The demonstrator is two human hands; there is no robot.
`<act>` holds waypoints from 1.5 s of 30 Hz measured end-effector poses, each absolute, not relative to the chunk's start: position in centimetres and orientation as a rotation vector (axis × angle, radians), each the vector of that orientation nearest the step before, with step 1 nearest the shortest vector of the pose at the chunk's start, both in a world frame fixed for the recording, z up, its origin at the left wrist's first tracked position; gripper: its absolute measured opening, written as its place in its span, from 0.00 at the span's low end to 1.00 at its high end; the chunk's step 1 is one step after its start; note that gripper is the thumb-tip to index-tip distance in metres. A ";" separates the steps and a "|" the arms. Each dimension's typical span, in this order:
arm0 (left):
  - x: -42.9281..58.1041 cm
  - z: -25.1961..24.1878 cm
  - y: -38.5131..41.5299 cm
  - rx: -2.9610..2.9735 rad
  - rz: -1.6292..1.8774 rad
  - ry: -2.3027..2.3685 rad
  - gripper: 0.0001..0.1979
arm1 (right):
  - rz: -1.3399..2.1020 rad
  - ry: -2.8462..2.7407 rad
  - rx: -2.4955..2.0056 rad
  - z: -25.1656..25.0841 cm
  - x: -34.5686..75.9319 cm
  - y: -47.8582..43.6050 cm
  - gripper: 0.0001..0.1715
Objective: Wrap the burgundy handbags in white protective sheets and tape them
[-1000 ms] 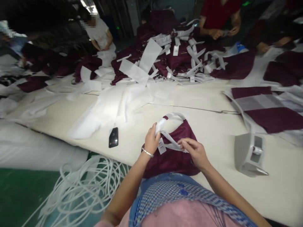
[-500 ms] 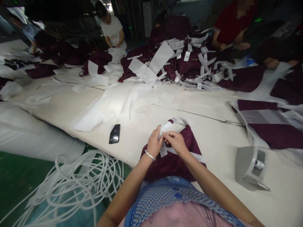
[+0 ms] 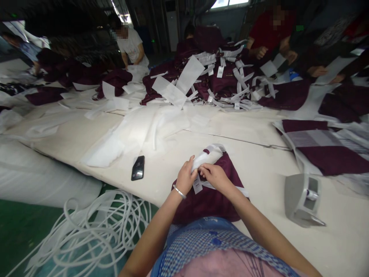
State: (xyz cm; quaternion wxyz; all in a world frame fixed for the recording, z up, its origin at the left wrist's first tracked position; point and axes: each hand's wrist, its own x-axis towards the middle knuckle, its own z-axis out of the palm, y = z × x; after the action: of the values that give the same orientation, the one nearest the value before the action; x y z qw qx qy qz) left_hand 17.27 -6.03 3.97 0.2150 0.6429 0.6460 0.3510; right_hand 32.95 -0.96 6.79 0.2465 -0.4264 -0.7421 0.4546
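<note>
Bag [image 3: 207, 207], dark red, lies on the table [image 3: 259, 165] right in front of the person, at 6 o'clock in the view. Its top points to 12 o'clock, and a white wrap [image 3: 209, 156] sits up there. The left hand [image 3: 185, 176] is on the bag's 10 o'clock side. It is curled, and it grips the low end of the wrap between thumb and fingers. A silver bangle [image 3: 179, 191] is on that wrist. The right hand [image 3: 212, 176] is close beside it, with its fingers bent in and the tips bunched near the left thumb. I cannot tell what is between those tips. A white tag [image 3: 197, 186] hangs just under the hands.

From the bag, a black phone [image 3: 137, 168] lies between 9 and 10 o'clock. Thin white sheets [image 3: 135, 127] are spread at 10 o'clock. Loops of white cord [image 3: 95, 234] are piled near 8 o'clock, lower than the table. At 3 o'clock stands a grey tape cutter [image 3: 296, 196]. Far off at 12 o'clock is a big dark red heap [image 3: 221, 79] with white strips on it. One person in white [image 3: 132, 44] is at 11 o'clock, and another in red [image 3: 269, 34] is at 1 o'clock.
</note>
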 end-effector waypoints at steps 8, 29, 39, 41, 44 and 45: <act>17.0 4.6 -6.1 1.801 0.918 1.794 0.27 | 1.262 -1.972 -1.116 6.3 32.4 -1.2 0.14; 17.5 5.0 -6.8 1.745 0.921 1.672 0.35 | 1.003 -2.088 -1.363 5.5 31.9 1.2 0.09; 16.7 6.0 -6.6 1.614 0.887 1.737 0.40 | 1.009 -2.032 -1.447 5.3 34.5 2.1 0.15; 16.9 5.7 -6.6 1.580 0.900 1.766 0.41 | 1.242 -1.762 -1.345 5.2 34.4 0.2 0.18; 18.0 5.2 -6.6 1.601 0.923 1.735 0.39 | 1.555 -1.358 -1.216 5.5 32.6 -2.7 0.24; 18.5 5.0 -6.7 1.614 0.943 1.720 0.38 | 1.615 -1.240 -1.195 5.6 31.7 -3.3 0.25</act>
State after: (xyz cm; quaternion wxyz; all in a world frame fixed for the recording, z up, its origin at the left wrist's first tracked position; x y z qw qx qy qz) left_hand 18.50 -6.72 4.98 0.2961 0.6068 0.6468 0.3547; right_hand 31.73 -3.33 5.61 0.3804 -0.4682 -0.4859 0.6325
